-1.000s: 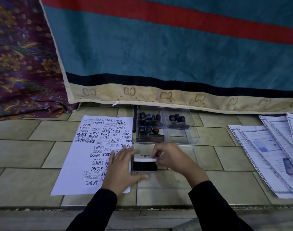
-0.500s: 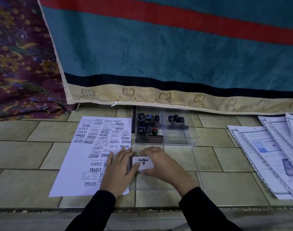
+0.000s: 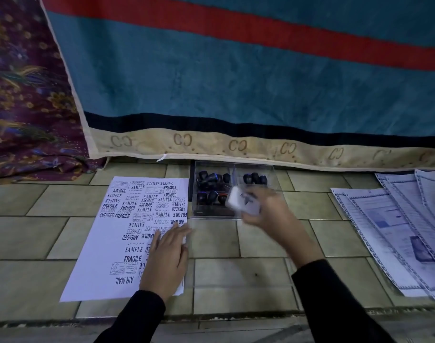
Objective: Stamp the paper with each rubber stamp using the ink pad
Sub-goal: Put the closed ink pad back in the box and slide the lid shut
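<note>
A white sheet of paper (image 3: pixel 105 246) is lying flat on the tiled floor, its upper and right-hand parts crowded with dark stamp marks reading SAMPLE, FRAGILE, AIR MAIL, EXPRESS, AMENDED and FAX OUT, some upright and some upside down, while its lower left is sitting blank. Just beside its top right corner, dark round-handled rubber stamps (image 3: pixel 209 180) are sitting jumbled inside a clear two-compartment plastic box (image 3: pixel 212 214), more in the left compartment than in the right. The white ink pad (image 3: pixel 241 203), closed and blurred, is hanging tilted above the box's near edge.
</note>
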`<state>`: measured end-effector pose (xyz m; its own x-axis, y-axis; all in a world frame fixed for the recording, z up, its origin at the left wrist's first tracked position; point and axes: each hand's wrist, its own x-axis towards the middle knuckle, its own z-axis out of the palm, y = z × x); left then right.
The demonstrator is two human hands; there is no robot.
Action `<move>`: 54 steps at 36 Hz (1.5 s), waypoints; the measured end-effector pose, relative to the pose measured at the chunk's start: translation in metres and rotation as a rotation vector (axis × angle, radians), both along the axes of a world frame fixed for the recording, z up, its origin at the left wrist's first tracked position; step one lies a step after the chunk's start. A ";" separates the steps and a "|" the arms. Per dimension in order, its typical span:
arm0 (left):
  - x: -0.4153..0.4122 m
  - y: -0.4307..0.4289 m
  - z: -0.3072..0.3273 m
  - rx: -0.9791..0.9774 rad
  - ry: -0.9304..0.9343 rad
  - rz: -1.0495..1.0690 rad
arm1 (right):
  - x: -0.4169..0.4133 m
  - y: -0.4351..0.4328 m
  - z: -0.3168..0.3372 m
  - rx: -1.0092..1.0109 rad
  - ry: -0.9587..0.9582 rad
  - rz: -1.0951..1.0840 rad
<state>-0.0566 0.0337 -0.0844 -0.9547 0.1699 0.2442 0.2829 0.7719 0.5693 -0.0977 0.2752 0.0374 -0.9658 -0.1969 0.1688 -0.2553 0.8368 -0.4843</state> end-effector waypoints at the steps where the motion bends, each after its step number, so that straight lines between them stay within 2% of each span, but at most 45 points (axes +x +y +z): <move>1: 0.000 0.000 0.000 -0.004 -0.001 0.002 | -0.009 0.009 0.005 0.009 0.026 -0.028; 5: 0.000 0.000 0.000 -0.013 -0.010 0.009 | -0.041 0.039 0.011 0.104 -0.003 -0.091; 11: 0.001 0.000 0.000 -0.001 -0.015 0.002 | -0.067 0.052 0.003 0.335 -0.165 0.004; 18: -0.002 -0.001 -0.001 0.028 -0.026 0.016 | -0.083 0.052 0.003 0.397 -0.250 0.080; 33: -0.004 0.000 0.006 0.061 -0.079 0.013 | -0.088 0.050 -0.020 0.284 -0.368 0.109; 42: -0.013 -0.005 0.033 -0.019 -0.221 -0.030 | -0.082 0.052 -0.016 0.287 -0.250 0.067; 45: -0.017 -0.010 0.045 0.050 -0.262 -0.034 | -0.066 0.053 -0.006 0.158 -0.116 -0.054; 48: -0.012 -0.014 0.052 0.046 -0.088 -0.040 | -0.038 0.055 0.005 -0.044 -0.055 -0.204; 50: -0.001 -0.016 0.058 0.079 -0.044 -0.003 | -0.017 0.060 0.003 -0.071 -0.114 -0.305; 54: 0.017 -0.015 0.059 0.089 -0.207 0.058 | 0.021 0.065 -0.015 0.026 -0.434 -0.421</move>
<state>-0.0396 0.0183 -0.0251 -0.9936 0.1000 0.0535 0.1096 0.7274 0.6774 -0.0765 0.3406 0.0225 -0.9411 0.2187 -0.2578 0.3170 0.8361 -0.4478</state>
